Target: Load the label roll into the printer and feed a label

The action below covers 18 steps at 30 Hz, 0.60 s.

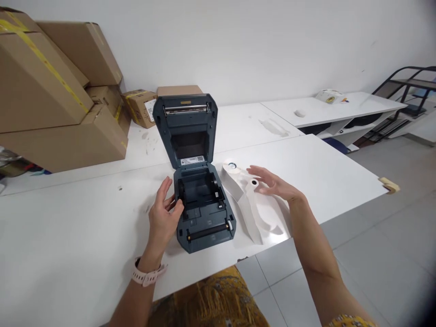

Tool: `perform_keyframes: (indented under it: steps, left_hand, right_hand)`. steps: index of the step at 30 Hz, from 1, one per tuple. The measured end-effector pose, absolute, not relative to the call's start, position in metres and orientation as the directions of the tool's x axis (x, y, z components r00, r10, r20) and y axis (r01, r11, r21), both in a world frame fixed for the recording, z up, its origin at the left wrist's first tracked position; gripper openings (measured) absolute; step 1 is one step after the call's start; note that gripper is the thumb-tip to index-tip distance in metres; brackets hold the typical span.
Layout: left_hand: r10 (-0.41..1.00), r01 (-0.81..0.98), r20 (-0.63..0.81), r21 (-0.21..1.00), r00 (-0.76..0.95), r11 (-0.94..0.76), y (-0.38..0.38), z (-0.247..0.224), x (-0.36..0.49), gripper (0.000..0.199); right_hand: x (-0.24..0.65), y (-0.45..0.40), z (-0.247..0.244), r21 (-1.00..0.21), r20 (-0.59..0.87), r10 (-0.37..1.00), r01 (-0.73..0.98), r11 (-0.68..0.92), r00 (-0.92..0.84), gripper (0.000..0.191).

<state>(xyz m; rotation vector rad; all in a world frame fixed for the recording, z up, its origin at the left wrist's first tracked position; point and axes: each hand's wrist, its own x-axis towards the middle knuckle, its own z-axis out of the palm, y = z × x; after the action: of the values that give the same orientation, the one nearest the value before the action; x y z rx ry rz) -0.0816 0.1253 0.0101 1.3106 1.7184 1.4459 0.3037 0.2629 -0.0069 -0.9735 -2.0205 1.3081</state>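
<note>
A dark grey label printer (206, 213) stands on the white table with its lid (187, 127) raised, showing the inner bay and a black roller near the front. My left hand (165, 211) is at the printer's left side, thumb on its edge and fingers apart. To the right of the printer lie a roll of white labels (232, 167) and a smaller white roll (252, 183) with a dark core, with loose strips (250, 213) trailing toward the table's front edge. My right hand (269, 181) is beside the smaller roll, fingers spread; whether it touches the roll is unclear.
Cardboard boxes (61, 136) are stacked at the back left, with a small taped box (139, 106) behind the printer. The white table (85, 227) ends at a front edge near my body. A lower white desk and a black rack (405, 91) stand at the right.
</note>
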Motion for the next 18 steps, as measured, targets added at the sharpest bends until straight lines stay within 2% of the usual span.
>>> perform_keyframes:
  steps: [3,8,10,14,18]
  left_hand:
    - [0.905,0.330,0.163,0.944,-0.394,-0.027,0.126,0.012,-0.080,0.070]
    - [0.911,0.363,0.200,0.930,-0.360,-0.061,0.127,0.012,-0.082,0.073]
    - [0.915,0.387,0.226,0.918,-0.333,-0.086,0.127,0.011,-0.083,0.075]
    - [0.917,0.397,0.229,0.914,-0.326,-0.087,0.126,0.012,-0.082,0.074]
    - [0.934,0.391,0.192,0.918,-0.302,-0.062,0.124,0.016,-0.079,0.071]
  right_hand:
    - [0.305,0.271,0.002,-0.897,0.071,0.813,0.320,0.306,-0.578,0.091]
    - [0.261,0.300,0.023,-0.830,-0.009,0.808,0.455,0.322,-0.589,0.103]
    - [0.238,0.311,0.027,-0.825,-0.026,0.805,0.467,0.318,-0.593,0.098]
    - [0.213,0.316,0.035,-0.819,0.001,0.823,0.471,0.327,-0.568,0.071]
    - [0.211,0.299,0.055,-0.832,0.077,0.827,0.420,0.361,-0.558,0.071]
